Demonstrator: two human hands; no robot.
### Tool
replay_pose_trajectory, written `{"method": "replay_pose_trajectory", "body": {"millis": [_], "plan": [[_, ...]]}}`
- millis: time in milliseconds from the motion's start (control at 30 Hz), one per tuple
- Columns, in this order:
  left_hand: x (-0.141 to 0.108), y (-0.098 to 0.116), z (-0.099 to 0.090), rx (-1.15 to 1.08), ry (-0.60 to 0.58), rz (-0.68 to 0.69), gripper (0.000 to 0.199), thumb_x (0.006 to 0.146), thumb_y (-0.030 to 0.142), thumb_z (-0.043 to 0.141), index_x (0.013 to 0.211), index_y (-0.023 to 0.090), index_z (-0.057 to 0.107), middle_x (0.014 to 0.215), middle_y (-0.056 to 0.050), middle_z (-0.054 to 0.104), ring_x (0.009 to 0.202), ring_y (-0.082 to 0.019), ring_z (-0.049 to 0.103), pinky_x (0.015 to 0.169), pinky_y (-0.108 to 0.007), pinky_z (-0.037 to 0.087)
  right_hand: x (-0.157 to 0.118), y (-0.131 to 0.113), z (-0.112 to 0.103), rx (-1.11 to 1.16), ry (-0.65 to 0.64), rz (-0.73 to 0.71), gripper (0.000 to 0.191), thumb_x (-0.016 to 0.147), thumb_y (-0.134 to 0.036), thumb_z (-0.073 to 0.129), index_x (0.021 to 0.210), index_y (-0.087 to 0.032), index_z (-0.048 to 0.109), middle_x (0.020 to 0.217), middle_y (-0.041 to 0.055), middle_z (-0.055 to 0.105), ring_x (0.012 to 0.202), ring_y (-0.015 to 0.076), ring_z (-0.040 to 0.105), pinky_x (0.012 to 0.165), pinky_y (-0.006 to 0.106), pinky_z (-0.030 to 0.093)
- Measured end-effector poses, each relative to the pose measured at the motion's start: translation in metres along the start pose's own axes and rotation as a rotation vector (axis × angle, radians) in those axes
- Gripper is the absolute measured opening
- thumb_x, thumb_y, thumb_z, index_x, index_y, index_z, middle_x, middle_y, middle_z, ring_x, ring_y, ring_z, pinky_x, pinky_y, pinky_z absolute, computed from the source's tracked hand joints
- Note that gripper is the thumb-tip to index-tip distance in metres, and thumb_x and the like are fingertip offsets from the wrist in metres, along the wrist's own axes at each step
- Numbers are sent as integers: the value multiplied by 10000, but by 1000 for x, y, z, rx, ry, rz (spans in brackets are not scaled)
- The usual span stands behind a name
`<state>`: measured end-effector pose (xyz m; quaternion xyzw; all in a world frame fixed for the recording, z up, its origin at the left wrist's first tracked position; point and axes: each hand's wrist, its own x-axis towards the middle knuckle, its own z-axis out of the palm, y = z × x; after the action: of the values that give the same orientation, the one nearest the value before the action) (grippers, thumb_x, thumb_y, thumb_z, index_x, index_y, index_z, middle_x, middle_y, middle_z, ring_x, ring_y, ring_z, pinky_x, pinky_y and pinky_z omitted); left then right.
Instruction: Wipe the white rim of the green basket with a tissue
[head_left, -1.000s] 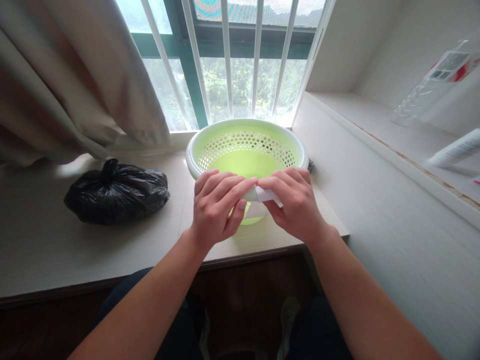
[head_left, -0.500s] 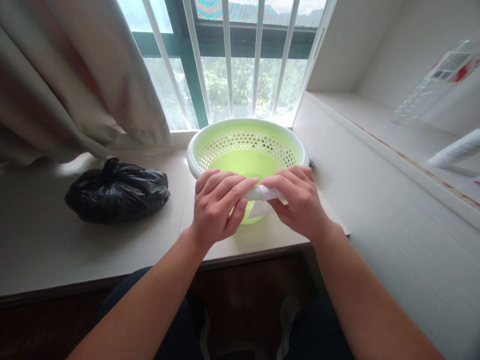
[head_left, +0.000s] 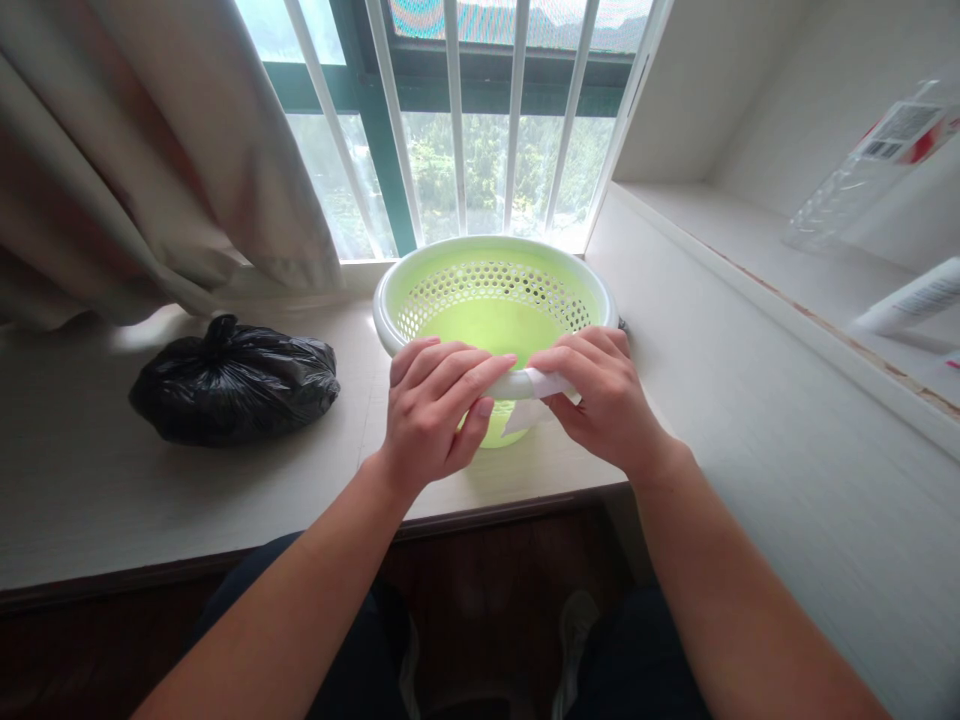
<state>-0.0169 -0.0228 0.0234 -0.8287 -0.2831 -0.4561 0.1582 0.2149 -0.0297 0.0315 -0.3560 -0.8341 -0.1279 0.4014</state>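
Observation:
A light green plastic basket (head_left: 480,330) with a pale rim and perforated sides stands upright in front of the window. On the left part of its near rim, my left hand (head_left: 439,415) is closed, fingers over the top and thumb underneath. My right hand (head_left: 592,395) pinches a white tissue (head_left: 529,415) around the same rim, a little to the right. The tissue's loose end hangs below the rim against the basket's outer side. Both palms face down, and a short bare stretch of rim shows between the hands.
On the sill at left lies a knotted black plastic bag (head_left: 236,385), below a curtain (head_left: 172,160). White bars (head_left: 457,130) cross the window behind the basket. At right, a shelf (head_left: 720,215) holds a clear plastic bottle (head_left: 855,190) and a white tube (head_left: 915,300).
My right hand has slid slightly rightward along the rim with the tissue, exposing a bit more rim. My left hand and the basket stay in place.

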Motion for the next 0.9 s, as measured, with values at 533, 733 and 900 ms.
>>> {"method": "replay_pose_trajectory", "body": {"millis": [533,733,900], "plan": [[1,1,-1,-24,-19,-29,358,989,245,468,1283,243,673,1117,-30,769,1097,-185,665,1111,-400,403,0,2,0,9,9,17,172,922,-186,668,1065,-263,611,916,-16,684,888,179,573,918,360,397],[1,2,0,-32,-9,-25,356,992,246,467,1277,224,680,1111,-36,765,1099,-188,655,1102,-406,405,0,0,0,-1,19,27,204,889,-161,678,1049,-265,604,910,-13,687,888,191,576,921,370,404],[1,3,1,-34,-11,-42,356,995,257,464,1281,241,676,1119,-30,764,1107,-183,654,1107,-405,407,0,-1,2,-6,37,23,245,848,-125,693,1033,-256,598,885,-13,674,884,196,570,908,371,409]]}}
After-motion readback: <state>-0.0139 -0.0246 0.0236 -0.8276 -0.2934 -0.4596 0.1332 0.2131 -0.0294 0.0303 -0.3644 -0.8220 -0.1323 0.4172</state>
